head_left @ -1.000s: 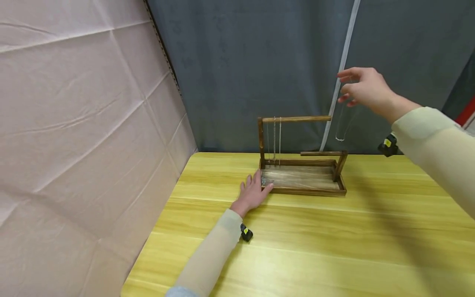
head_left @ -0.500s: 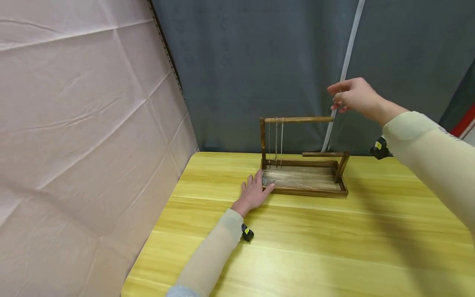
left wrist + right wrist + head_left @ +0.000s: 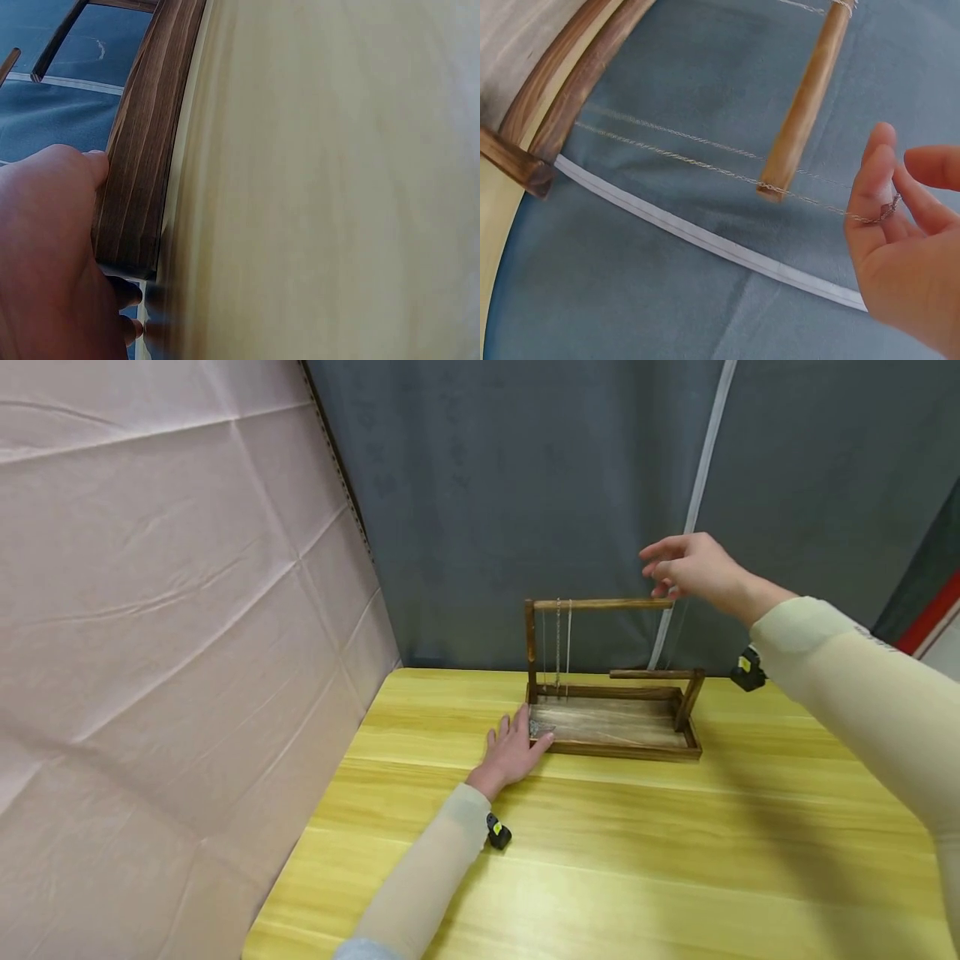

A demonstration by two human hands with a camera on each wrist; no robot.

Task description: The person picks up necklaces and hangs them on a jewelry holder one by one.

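A dark wooden jewellery stand (image 3: 615, 745) sits at the back of the yellow table (image 3: 600, 843), with a tray base, a high bar (image 3: 600, 603) and a low bar (image 3: 651, 673). A few chains (image 3: 558, 643) hang from the high bar near its post. My left hand (image 3: 513, 750) lies flat on the table, thumb against the tray's left corner (image 3: 139, 172), beside a small silvery heap (image 3: 538, 727). My right hand (image 3: 693, 568) is raised at the high bar's free end (image 3: 804, 112). It pinches a thin silver necklace (image 3: 697, 163) whose strands run past that end.
A pinkish sheet (image 3: 150, 610) closes off the left side. A grey curtain (image 3: 510, 485) with a white strip (image 3: 701, 477) hangs right behind the stand. The table's left edge is near my left forearm.
My right hand has come down and to the left with the necklace, from above and right of the stand to the high bar's free end. The left hand has stayed put.
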